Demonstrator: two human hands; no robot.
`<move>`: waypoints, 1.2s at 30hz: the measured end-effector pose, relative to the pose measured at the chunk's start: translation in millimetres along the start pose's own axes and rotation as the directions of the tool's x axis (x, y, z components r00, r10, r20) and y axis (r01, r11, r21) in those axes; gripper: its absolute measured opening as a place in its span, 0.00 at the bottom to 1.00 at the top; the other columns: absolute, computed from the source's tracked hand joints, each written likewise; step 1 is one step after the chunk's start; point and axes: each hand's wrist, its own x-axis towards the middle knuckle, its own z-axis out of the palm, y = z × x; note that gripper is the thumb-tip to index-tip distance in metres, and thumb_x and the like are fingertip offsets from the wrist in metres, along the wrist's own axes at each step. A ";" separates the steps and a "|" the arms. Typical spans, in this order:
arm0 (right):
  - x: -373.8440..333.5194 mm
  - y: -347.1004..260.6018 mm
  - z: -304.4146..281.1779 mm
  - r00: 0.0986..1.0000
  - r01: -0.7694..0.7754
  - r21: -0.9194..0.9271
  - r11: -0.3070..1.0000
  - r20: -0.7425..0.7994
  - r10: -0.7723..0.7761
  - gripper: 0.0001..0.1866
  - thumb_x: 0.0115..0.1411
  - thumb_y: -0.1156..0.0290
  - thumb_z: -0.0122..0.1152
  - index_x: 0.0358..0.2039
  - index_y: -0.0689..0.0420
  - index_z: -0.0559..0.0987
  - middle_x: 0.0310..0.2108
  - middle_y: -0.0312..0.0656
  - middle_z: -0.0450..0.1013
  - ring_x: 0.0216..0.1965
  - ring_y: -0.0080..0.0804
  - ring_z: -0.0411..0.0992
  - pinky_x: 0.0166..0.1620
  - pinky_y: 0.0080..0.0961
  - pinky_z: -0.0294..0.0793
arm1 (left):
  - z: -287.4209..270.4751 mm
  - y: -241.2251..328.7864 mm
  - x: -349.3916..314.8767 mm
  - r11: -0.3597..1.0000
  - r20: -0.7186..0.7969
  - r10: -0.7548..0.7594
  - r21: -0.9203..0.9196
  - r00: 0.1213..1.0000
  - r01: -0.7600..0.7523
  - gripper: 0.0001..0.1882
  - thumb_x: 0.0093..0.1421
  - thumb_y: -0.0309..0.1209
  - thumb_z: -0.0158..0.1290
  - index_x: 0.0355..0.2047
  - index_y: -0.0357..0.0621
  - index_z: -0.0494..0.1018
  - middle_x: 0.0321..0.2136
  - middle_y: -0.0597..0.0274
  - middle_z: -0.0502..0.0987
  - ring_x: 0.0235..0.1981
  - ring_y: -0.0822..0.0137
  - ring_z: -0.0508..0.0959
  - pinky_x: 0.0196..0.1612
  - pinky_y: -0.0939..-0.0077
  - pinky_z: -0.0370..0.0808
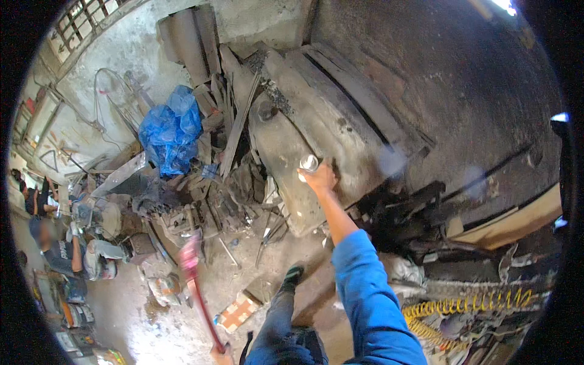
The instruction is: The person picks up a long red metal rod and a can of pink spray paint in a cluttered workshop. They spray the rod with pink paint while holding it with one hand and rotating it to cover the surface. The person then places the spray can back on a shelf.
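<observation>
My right hand, its arm stretched forward in a blue sleeve, is closed around a shiny round metal piece that looks like a small cup or tin. It is over a large, dusty grey panel leaning in the corner; I cannot tell whether the piece touches it. At the lower edge my left hand grips the end of a long red-handled tool. The tool's pinkish-red head points away from me and is smeared by motion, so its kind does not show.
A blue plastic bag lies on heaped scrap beside the panel. Near my foot sits an orange-and-white patterned box. Yellow coiled hose hangs over clutter at right. Another person is at the far left among piled parts.
</observation>
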 end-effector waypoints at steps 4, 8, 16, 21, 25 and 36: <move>26.8 -22.1 36.2 0.983 -0.115 -0.063 0.991 0.139 0.123 0.41 0.44 0.43 0.74 0.53 0.55 0.73 0.41 0.54 0.79 0.45 0.54 0.78 0.51 0.53 0.72 | 17.7 -15.6 15.3 0.988 -0.191 -0.121 -0.121 0.974 0.099 0.20 0.60 0.34 0.57 0.49 0.33 0.71 0.31 0.54 0.74 0.32 0.61 0.72 0.38 0.65 0.69; -14.6 19.0 53.7 0.999 0.041 0.218 0.975 0.011 -0.045 0.37 0.44 0.59 0.76 0.54 0.54 0.73 0.42 0.54 0.79 0.46 0.56 0.77 0.50 0.46 0.75 | 45.0 -23.1 48.4 0.940 -0.395 -0.182 -0.337 0.901 0.043 0.17 0.58 0.31 0.56 0.46 0.36 0.71 0.25 0.63 0.69 0.25 0.68 0.68 0.30 0.69 0.67; -103.6 76.6 -28.0 0.938 0.343 0.514 0.786 -0.147 -0.313 0.39 0.42 0.77 0.75 0.57 0.57 0.69 0.47 0.50 0.75 0.48 0.43 0.76 0.51 0.34 0.76 | 26.8 62.1 112.6 0.530 -0.446 -0.082 -0.777 0.891 -0.340 0.07 0.59 0.22 0.49 0.34 0.48 0.63 0.19 0.75 0.60 0.17 0.80 0.59 0.19 0.79 0.55; -146.6 87.3 -129.6 0.983 0.170 0.890 0.423 -0.185 -0.006 0.47 0.47 0.74 0.73 0.66 0.54 0.59 0.59 0.47 0.65 0.58 0.40 0.69 0.58 0.36 0.72 | 21.3 132.5 130.4 0.483 -0.431 0.128 -0.760 0.893 -0.436 0.08 0.61 0.24 0.49 0.37 0.50 0.62 0.21 0.75 0.60 0.17 0.78 0.59 0.21 0.80 0.58; -181.7 112.1 -235.1 0.939 0.316 0.929 0.193 -0.335 0.079 0.43 0.51 0.68 0.71 0.66 0.54 0.60 0.59 0.46 0.66 0.58 0.40 0.67 0.59 0.36 0.70 | 19.1 210.6 109.2 0.652 -0.302 0.379 -0.583 0.875 -0.484 0.07 0.54 0.29 0.58 0.31 0.47 0.70 0.19 0.74 0.66 0.19 0.77 0.65 0.23 0.77 0.62; -369.5 199.5 -415.5 0.793 0.580 0.761 0.290 -0.609 0.012 0.42 0.53 0.65 0.70 0.65 0.56 0.61 0.55 0.47 0.67 0.54 0.39 0.69 0.55 0.36 0.72 | 41.0 354.7 -88.8 0.466 0.398 0.880 -0.829 0.261 -0.309 0.13 0.59 0.31 0.57 0.43 0.44 0.70 0.26 0.74 0.70 0.25 0.80 0.69 0.28 0.80 0.67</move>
